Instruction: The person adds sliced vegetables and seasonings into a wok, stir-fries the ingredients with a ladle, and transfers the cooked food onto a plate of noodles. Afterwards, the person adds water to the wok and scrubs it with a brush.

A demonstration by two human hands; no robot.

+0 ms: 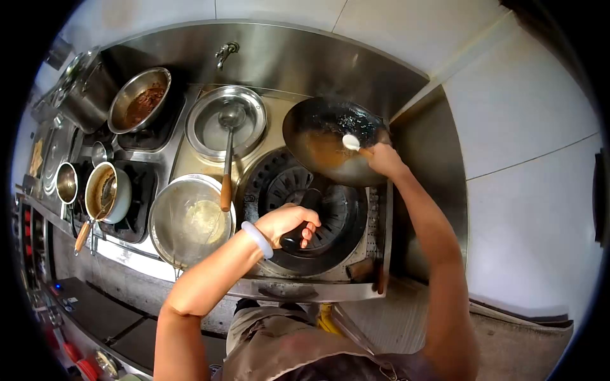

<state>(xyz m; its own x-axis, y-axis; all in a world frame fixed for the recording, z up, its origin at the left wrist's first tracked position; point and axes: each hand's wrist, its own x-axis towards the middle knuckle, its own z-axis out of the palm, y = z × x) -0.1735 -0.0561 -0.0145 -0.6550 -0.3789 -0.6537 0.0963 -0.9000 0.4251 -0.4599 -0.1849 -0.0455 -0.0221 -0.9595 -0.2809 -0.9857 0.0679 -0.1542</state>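
A dark wok (302,120) is tilted above the right side of the burner (264,181), with brownish liquid and a wet, shiny patch inside. My left hand (291,223), with a pale bangle at the wrist, is wrapped around the wok's thick black handle (311,200) over the burner. At the wok's right rim, my right hand (384,159) is closed around a short wooden-handled tool with a white rounded end (351,141). That end is inside the wok; its exact kind is unclear.
Left of the burner are a wide strainer (166,213) and a metal basin (192,120) with a wooden-handled ladle (229,152) across it. Farther left stand a bowl of dark red food (145,105), a white pot (121,200) and a stockpot (89,95). A faucet (225,52) projects behind.
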